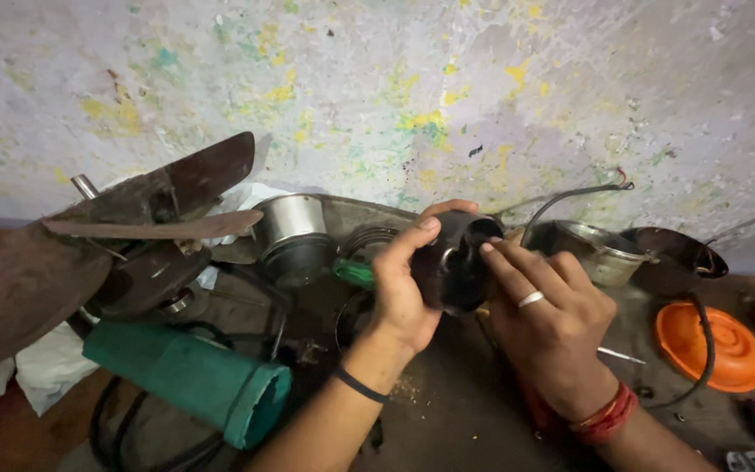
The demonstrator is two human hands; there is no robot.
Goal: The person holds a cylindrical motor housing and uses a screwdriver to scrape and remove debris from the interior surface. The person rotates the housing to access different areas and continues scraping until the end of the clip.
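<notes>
Two hands (404,288) (552,328), one black housing (456,262), one orange lid (709,345), one green tool (194,380), two metal bowls (600,249) (290,218)

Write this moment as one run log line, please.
left hand: grips black housing | right hand: fingertips at its opening | nearby: green tool body, orange cap
</notes>
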